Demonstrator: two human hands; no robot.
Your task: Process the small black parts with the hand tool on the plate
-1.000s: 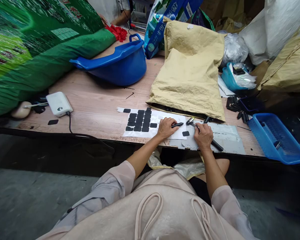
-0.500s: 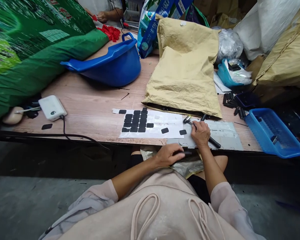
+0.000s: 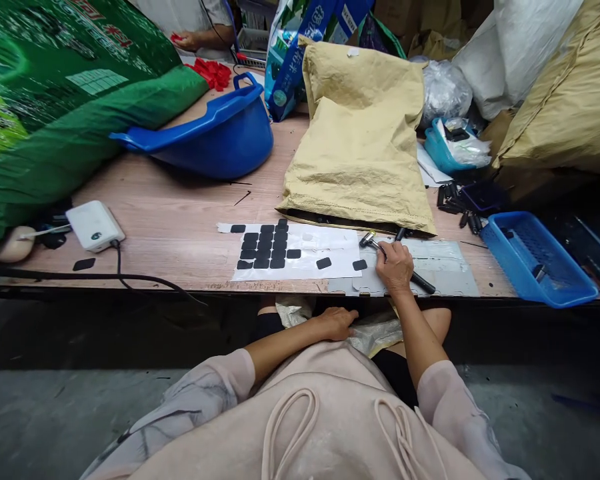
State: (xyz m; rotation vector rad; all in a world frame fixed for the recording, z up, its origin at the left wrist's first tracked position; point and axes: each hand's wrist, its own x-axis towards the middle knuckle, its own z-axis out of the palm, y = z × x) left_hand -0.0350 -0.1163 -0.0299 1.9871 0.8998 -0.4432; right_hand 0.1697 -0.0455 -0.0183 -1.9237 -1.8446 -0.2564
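Note:
My right hand [image 3: 395,265] is closed around the middle of a small hammer [image 3: 424,283], which lies slantwise over the grey plate [image 3: 453,270] at the table's front edge. The hammer's metal head points up and left, beyond my fingers. Below the edge, my left hand [image 3: 336,324] is over a pale plastic bag [image 3: 377,335] on my lap. Its fingers are mostly hidden, so its grip is unclear. Left of the hammer, a white sheet [image 3: 310,267] carries rows of small black rounded pads [image 3: 263,245], with a few loose ones nearer my right hand.
A tan paper sack [image 3: 360,147] lies behind the sheet, with dark contents at its mouth. A blue basin [image 3: 215,143] stands back left, and a blue basket [image 3: 540,267] sits on the right. A white box [image 3: 94,227] trails a cable. Another person's hand [image 3: 186,41] holds something red.
My left hand has moved slightly lower and the dark piece by its fingers no longer shows. My right hand keeps its place on the hammer. The view has shifted slightly.

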